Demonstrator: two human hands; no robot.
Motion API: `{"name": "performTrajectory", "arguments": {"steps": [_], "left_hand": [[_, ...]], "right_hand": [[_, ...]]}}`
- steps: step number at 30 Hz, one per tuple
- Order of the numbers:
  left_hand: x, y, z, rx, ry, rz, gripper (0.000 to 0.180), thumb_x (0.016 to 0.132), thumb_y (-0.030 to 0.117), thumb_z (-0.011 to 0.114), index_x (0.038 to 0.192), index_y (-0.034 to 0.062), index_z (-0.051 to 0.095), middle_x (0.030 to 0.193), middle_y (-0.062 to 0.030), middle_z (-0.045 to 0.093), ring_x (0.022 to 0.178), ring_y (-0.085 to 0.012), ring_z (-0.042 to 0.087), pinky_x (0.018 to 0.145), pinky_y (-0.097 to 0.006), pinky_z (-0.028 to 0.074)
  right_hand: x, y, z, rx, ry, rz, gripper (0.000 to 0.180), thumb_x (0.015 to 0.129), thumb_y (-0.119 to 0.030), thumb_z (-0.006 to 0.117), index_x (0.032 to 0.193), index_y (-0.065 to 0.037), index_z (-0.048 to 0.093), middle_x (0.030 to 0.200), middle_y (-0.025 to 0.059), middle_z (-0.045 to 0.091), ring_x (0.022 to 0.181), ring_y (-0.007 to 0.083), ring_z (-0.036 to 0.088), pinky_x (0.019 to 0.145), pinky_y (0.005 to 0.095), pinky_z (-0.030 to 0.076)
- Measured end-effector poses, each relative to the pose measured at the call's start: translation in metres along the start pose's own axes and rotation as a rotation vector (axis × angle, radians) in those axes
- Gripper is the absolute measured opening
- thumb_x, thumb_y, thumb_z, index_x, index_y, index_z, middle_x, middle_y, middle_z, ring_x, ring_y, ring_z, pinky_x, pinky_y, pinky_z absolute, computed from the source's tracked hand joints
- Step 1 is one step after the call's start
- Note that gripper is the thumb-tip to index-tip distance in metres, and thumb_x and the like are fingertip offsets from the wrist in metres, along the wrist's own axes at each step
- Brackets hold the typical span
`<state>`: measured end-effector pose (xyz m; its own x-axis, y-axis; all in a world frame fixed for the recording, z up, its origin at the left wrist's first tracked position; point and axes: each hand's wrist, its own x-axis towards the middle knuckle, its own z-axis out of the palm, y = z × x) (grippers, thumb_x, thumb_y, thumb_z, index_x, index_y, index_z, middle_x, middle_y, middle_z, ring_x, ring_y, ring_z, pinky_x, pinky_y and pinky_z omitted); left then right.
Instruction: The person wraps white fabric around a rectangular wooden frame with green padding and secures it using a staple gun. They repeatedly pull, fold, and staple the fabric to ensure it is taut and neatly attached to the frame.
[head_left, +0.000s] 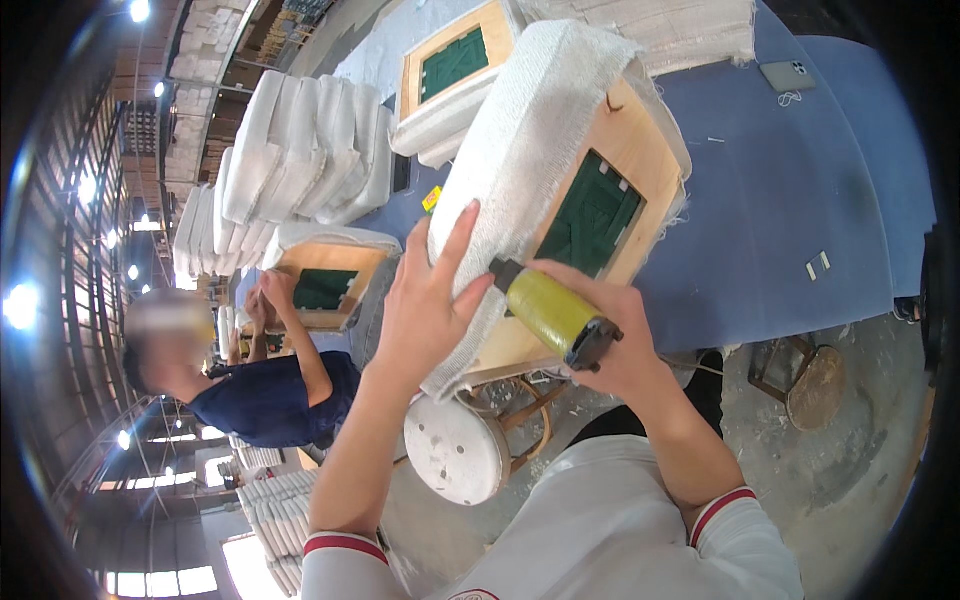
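An upholstered seat [530, 125] lies underside up on the blue table before me, its wooden frame [635, 150] showing along with dark green webbing [590, 215] in the opening. Pale woven fabric covers its thick side. My left hand [425, 305] rests on that fabric side, index finger and thumb spread apart; some fingers are partly hidden. Wrapped in my right hand [630, 325] is a yellow-green staple gun [548, 310]. Its dark nose points left at the fabric edge, close to my left thumb; whether it touches cannot be told.
At left a co-worker [265, 395] in dark blue handles another seat [335, 255]. Stacked cushions [300, 145] stand behind. A further seat [455, 65] lies beyond mine. The blue table [770, 230] bears a phone [787, 76]. Below are a round white stool [455, 450] and a wooden stool [815, 388].
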<state>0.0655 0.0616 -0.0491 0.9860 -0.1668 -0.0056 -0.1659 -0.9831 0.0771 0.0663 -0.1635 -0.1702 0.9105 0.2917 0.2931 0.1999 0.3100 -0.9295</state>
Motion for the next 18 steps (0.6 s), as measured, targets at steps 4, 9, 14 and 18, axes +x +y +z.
{"name": "performTrajectory", "arguments": {"steps": [4,9,14,18], "left_hand": [[0.002,0.006,-0.005,-0.032,-0.016,-0.011,0.095,0.093,0.01,0.08,0.176,0.0288,0.038,0.162,-0.0296,0.045,0.142,-0.0535,0.057,0.117,-0.055,0.051],[0.006,0.007,-0.007,-0.044,-0.013,0.003,0.096,0.093,0.011,0.08,0.177,0.0275,0.037,0.162,-0.0323,0.044,0.143,-0.0558,0.055,0.118,-0.056,0.049],[0.002,0.009,-0.013,-0.005,-0.035,-0.033,0.098,0.093,0.016,0.08,0.177,0.033,0.035,0.164,-0.0376,0.042,0.146,-0.0583,0.052,0.12,-0.056,0.048],[-0.002,0.011,-0.013,-0.026,-0.026,-0.019,0.101,0.09,0.013,0.081,0.177,0.0344,0.035,0.163,-0.037,0.042,0.147,-0.0576,0.052,0.119,-0.056,0.049]], "right_hand": [[0.0,-0.001,0.006,-0.056,-0.013,-0.044,0.083,0.072,-0.004,0.087,0.152,-0.01,0.067,0.122,0.019,0.079,0.107,0.0423,0.077,0.092,0.0397,0.061],[-0.002,-0.019,0.004,-0.205,-0.016,-0.017,0.079,0.073,-0.006,0.087,0.15,-0.01,0.068,0.119,0.018,0.077,0.103,0.0396,0.077,0.09,0.0388,0.06],[0.001,-0.017,0.002,-0.162,-0.023,-0.059,0.079,0.073,-0.007,0.086,0.15,-0.009,0.068,0.116,0.0186,0.076,0.1,0.0402,0.077,0.089,0.0395,0.06],[-0.001,-0.01,0.006,-0.125,-0.053,-0.049,0.084,0.071,-0.006,0.085,0.152,-0.011,0.067,0.112,0.0198,0.076,0.099,0.0433,0.075,0.087,0.0433,0.06]]}}
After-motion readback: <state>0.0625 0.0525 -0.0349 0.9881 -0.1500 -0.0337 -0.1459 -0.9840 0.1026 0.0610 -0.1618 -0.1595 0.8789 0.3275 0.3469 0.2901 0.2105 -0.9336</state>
